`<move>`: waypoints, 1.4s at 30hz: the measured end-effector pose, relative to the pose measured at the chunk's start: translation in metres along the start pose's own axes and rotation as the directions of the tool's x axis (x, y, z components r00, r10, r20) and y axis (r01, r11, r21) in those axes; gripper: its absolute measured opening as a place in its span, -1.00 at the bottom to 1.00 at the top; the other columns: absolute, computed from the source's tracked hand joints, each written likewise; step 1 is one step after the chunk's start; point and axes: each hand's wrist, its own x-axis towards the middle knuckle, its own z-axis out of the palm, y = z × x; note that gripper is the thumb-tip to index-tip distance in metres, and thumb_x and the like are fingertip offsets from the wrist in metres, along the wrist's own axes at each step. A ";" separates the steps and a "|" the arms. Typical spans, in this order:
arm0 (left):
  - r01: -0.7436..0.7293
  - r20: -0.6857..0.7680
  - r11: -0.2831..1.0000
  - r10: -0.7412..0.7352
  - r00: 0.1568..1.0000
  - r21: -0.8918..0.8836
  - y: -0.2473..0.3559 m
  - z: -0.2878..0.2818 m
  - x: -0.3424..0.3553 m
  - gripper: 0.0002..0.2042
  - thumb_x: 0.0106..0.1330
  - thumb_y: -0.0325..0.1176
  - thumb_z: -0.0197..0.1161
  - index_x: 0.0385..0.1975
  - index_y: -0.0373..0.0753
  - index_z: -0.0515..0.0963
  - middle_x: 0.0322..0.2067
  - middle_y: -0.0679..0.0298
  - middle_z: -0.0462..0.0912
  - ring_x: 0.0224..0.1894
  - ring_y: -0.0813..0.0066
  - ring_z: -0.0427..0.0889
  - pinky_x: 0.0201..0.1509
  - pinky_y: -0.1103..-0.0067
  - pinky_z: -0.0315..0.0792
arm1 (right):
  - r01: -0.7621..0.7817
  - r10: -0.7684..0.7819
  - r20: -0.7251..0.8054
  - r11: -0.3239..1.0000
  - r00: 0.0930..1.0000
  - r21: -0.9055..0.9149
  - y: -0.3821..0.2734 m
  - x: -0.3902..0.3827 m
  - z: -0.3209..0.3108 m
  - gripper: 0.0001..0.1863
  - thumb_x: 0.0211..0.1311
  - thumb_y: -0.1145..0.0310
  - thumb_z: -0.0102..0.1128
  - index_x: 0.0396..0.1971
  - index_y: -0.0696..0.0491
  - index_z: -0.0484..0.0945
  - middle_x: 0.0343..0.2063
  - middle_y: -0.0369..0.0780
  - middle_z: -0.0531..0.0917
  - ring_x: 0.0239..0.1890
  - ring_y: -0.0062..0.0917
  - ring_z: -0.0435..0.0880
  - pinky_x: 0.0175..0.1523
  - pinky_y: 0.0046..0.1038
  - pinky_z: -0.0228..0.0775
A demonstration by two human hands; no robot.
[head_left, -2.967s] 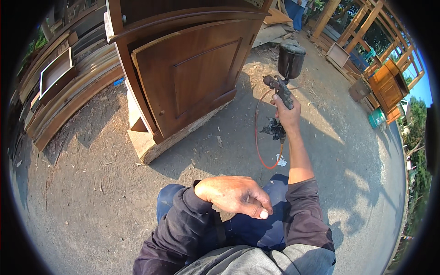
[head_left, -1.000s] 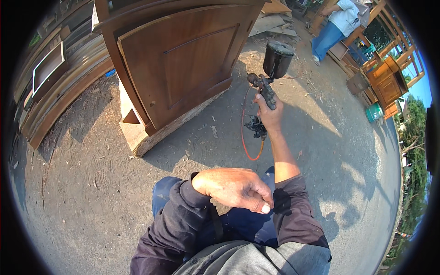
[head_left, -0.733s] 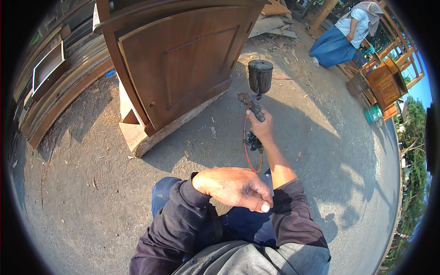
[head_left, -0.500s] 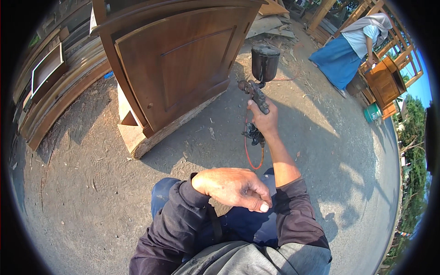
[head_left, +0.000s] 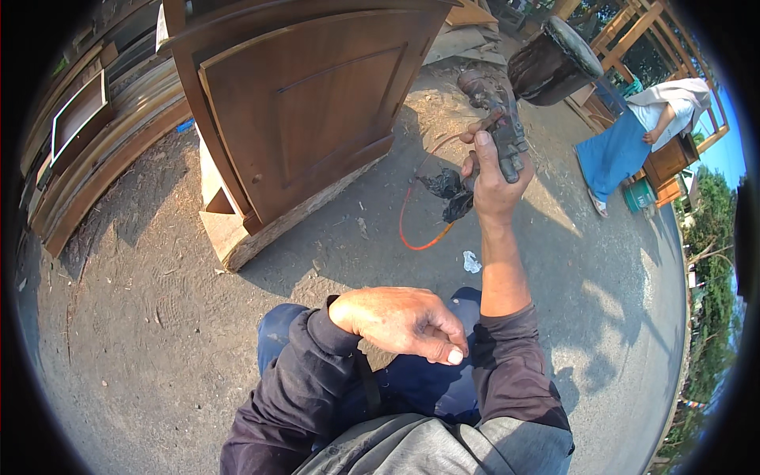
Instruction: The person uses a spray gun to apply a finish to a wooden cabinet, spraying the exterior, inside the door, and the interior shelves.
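Right hand [head_left: 503, 178] wraps the handle of a grimy spray gun [head_left: 500, 99], thumb up along the back. Left hand [head_left: 400, 321] lies over the lap, fingers loosely curled, back upward; palm hidden, so cannot tell whether it holds anything.

Gun is held up in the air, right of the cabinet [head_left: 332, 119]. Its dark cup [head_left: 554, 63] tilts toward the far right and blocks part of the view behind. Black plastic [head_left: 451, 194] is bunched below the grip; an orange hose [head_left: 419, 247] loops from there across the gap between hand and cabinet.

Cabinet: dark brown, arched panel door, seated on a rough timber block [head_left: 237, 245] toward the far side of the ground [head_left: 158, 356]. It takes up most of the space ahead and hides what is behind.

Left edge of the ground: stacked boards [head_left: 134, 146], a shallow pale-rimmed frame [head_left: 79, 119] on top. Far edge, past the cabinet: flat panels [head_left: 467, 43]. Crumpled white scrap [head_left: 472, 262] below the right hand's side.

Far right: a person in a long blue skirt [head_left: 613, 154] stands partly before an orange-brown cupboard [head_left: 671, 162]; green bucket [head_left: 637, 195] just beside.
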 end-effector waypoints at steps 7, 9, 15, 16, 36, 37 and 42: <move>-0.018 0.001 0.999 0.018 1.000 0.036 0.003 0.004 0.001 -0.51 0.50 0.02 0.22 0.10 -0.32 0.65 -0.07 0.08 0.78 -0.07 0.24 0.76 0.02 0.39 0.58 | -0.099 0.107 0.081 0.990 0.991 -0.098 0.029 -0.028 0.003 -0.72 0.36 0.41 0.35 -0.02 0.22 0.62 -0.41 -0.26 0.73 -0.60 -0.75 0.53 -0.51 -0.64 0.36; -0.020 -0.004 0.999 0.020 1.000 0.036 0.003 0.004 -0.001 -0.51 0.51 0.02 0.22 0.10 -0.33 0.65 -0.08 0.08 0.78 -0.08 0.25 0.77 0.01 0.39 0.58 | -0.153 0.165 0.087 0.980 0.982 -0.130 0.041 -0.038 0.004 -0.65 0.33 0.39 0.36 0.05 0.21 0.61 -0.43 -0.31 0.71 -0.59 -0.77 0.52 -0.52 -0.65 0.34; -0.023 0.002 0.999 0.023 1.000 0.040 0.005 0.005 -0.003 -0.52 0.51 0.03 0.21 0.09 -0.32 0.65 -0.11 0.08 0.79 -0.12 0.26 0.78 -0.02 0.41 0.59 | -0.179 0.225 0.114 0.932 0.968 -0.316 0.086 -0.072 -0.009 -0.72 0.32 0.34 0.39 -0.07 0.16 0.64 -0.46 -0.32 0.69 -0.56 -0.74 0.52 -0.44 -0.59 0.39; -0.023 -0.003 0.999 0.023 1.000 0.037 0.005 0.005 -0.003 -0.51 0.51 0.03 0.21 0.09 -0.33 0.65 -0.12 0.08 0.79 -0.13 0.26 0.78 -0.03 0.41 0.60 | -0.134 0.192 0.132 0.924 0.972 -0.359 0.093 -0.078 -0.009 -0.78 0.34 0.34 0.38 -0.16 0.15 0.64 -0.47 -0.31 0.70 -0.62 -0.74 0.52 -0.52 -0.61 0.36; -0.025 0.001 0.999 0.025 1.000 0.030 0.003 0.006 -0.005 -0.51 0.51 0.02 0.22 0.09 -0.34 0.65 -0.10 0.07 0.78 -0.09 0.25 0.76 0.03 0.39 0.58 | -0.205 0.228 0.139 0.965 0.964 -0.163 0.003 -0.022 0.022 -0.62 0.34 0.34 0.37 0.07 0.20 0.61 -0.46 -0.30 0.71 -0.63 -0.78 0.52 -0.56 -0.66 0.35; -0.025 0.003 0.999 0.025 1.000 0.033 0.004 0.006 -0.005 -0.50 0.50 0.03 0.22 0.09 -0.34 0.65 -0.09 0.07 0.78 -0.10 0.25 0.76 0.02 0.39 0.58 | -0.154 0.168 0.122 0.981 0.978 -0.114 -0.001 -0.018 0.023 -0.65 0.35 0.35 0.37 0.04 0.21 0.62 -0.44 -0.28 0.72 -0.63 -0.77 0.53 -0.55 -0.66 0.36; -0.010 0.036 1.000 0.010 0.999 0.008 0.009 0.004 0.005 -0.49 0.48 0.05 0.24 0.10 -0.32 0.66 -0.08 0.06 0.78 -0.10 0.25 0.76 0.01 0.39 0.57 | 0.030 -0.031 0.020 0.998 0.999 0.056 -0.025 -0.014 0.020 -0.74 0.41 0.37 0.31 -0.05 0.23 0.62 -0.33 -0.15 0.75 -0.53 -0.64 0.61 -0.49 -0.60 0.42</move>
